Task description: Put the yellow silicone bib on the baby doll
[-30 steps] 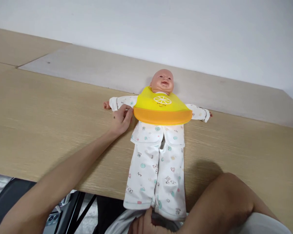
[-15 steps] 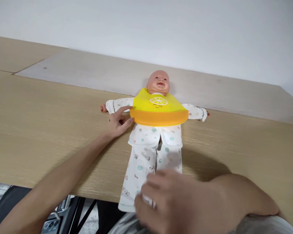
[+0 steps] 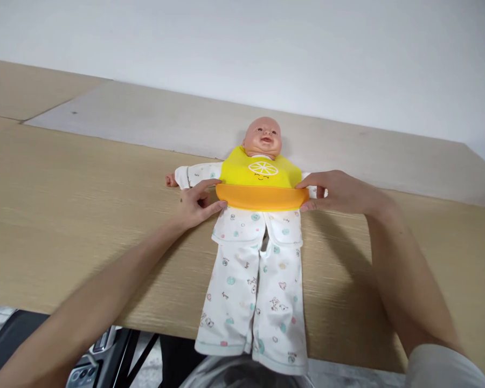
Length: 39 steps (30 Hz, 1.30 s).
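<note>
Okay, left hand (image 3: 198, 202): fingers (image 3: 208, 185) are spread and partly curled; the thumb is pressed against the left end of the orange pocket (image 3: 262, 197), and whether that edge is actually gripped cannot be told.

Right hand (image 3: 339, 193): fingers are closed in a pinch, with the right end of the pocket caught between them and the thumb.

Bib: a yellow silicone bib (image 3: 258, 172) is held between both sets of fingers and lies on the doll's chest; its orange pocket spans the gap between the hands, and a printed citrus slice and smile sit just above the fingertips.

Doll: a baby doll (image 3: 262, 137) is laid face up on the table, its head beyond the fingers and bib, its arms stretched out past both hands.

Clothing: white patterned pajamas (image 3: 250, 291) are worn by the doll, the top and trousers running toward the person from just below the fingers.

Surface: a light wood-grain table (image 3: 64, 226) is under the doll and the fingers.

Beyond fingers: a grey board (image 3: 145, 116) lies past the doll's head, against a white wall (image 3: 242, 43).

Near right forearm: a pale sleeve (image 3: 440, 366) is seen below and well behind the fingers.
</note>
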Available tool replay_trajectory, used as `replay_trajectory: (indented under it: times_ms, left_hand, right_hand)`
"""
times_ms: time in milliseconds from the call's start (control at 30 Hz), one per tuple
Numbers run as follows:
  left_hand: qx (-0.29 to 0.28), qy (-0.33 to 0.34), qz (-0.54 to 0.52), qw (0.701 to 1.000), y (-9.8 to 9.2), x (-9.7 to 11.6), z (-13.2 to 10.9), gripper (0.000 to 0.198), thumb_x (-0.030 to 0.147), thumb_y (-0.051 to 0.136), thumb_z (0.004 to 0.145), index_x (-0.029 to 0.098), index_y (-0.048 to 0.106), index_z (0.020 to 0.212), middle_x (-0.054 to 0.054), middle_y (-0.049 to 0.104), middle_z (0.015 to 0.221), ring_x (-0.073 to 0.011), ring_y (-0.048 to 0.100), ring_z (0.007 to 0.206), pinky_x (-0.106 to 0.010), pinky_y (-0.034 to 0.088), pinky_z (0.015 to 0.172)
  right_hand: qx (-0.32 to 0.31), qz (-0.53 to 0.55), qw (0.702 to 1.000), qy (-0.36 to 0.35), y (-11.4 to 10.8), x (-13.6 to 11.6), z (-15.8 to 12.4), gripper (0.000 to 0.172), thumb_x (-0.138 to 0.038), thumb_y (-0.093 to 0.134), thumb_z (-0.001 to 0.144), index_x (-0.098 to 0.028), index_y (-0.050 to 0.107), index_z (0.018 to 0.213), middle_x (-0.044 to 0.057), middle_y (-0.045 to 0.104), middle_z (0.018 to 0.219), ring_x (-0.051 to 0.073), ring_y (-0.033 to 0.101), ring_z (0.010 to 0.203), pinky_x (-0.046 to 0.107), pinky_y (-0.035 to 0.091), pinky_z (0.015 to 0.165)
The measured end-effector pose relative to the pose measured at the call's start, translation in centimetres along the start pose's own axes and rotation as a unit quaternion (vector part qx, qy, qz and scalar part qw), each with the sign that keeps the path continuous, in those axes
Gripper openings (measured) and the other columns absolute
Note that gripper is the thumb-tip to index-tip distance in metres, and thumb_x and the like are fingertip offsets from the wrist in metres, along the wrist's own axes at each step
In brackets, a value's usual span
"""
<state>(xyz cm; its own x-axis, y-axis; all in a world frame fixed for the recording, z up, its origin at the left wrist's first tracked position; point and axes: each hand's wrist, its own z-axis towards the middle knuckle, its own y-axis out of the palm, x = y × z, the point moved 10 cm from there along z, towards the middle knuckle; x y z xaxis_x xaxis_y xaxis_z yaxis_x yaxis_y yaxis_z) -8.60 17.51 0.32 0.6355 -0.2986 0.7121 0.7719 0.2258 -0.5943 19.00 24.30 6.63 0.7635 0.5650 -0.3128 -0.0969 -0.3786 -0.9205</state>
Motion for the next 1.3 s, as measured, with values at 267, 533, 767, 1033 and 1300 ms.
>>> replay_trajectory:
  times_ms: [267,533,767,1033,1300]
  left_hand:
    - [0.023,-0.015,0.025,0.999,-0.2,0.1,-0.1,0.061,0.071,0.066,0.083,0.019,0.066,0.116,0.011,0.038,0.046,-0.0095,0.032,0.044,-0.022,0.028,0.05]
    - [0.057,0.01,0.058,0.997,-0.5,0.9,-0.2,0.057,0.071,0.065,0.084,0.02,0.068,0.108,0.01,0.043,0.045,-0.0094,0.034,0.041,-0.023,0.03,0.049]
    - [0.058,0.012,0.073,0.996,-0.3,0.9,-0.2,0.059,0.07,0.062,0.087,0.016,0.067,0.108,0.01,0.041,0.046,-0.01,0.037,0.042,-0.023,0.032,0.052]
    - [0.041,0.048,0.096,0.993,0.1,1.4,-0.2,0.066,0.075,0.05,0.092,0.015,0.065,0.114,0.01,0.04,0.047,-0.0103,0.034,0.042,-0.023,0.031,0.052]
    - [0.042,0.046,0.098,0.993,0.0,1.6,-0.2,0.064,0.076,0.051,0.091,0.016,0.065,0.111,0.01,0.041,0.046,-0.0101,0.033,0.042,-0.024,0.031,0.052]
  right_hand:
    - [-0.006,-0.018,0.999,0.041,0.5,-0.1,0.7,0.046,-0.055,0.077,0.072,-0.022,0.075,0.104,0.002,0.072,0.095,0.019,0.064,0.082,0.029,0.043,0.076]
    - [0.027,-0.058,0.997,0.045,0.3,-0.6,0.6,0.026,-0.045,0.073,0.082,-0.023,0.075,0.095,0.002,0.069,0.081,0.017,0.06,0.074,0.029,0.039,0.071]
    - [0.009,-0.079,0.995,0.064,0.9,-0.7,0.8,0.021,-0.042,0.071,0.085,-0.022,0.069,0.091,0.001,0.069,0.088,0.017,0.058,0.082,0.029,0.035,0.07]
    - [0.006,-0.068,0.994,0.091,1.1,0.1,0.7,0.034,-0.046,0.076,0.078,-0.021,0.059,0.093,0.001,0.065,0.085,0.017,0.055,0.077,0.027,0.031,0.065]
    - [-0.009,-0.058,0.995,0.08,1.4,-0.1,0.8,0.033,-0.044,0.078,0.077,-0.021,0.059,0.089,0.0,0.064,0.086,0.017,0.055,0.079,0.027,0.031,0.067]
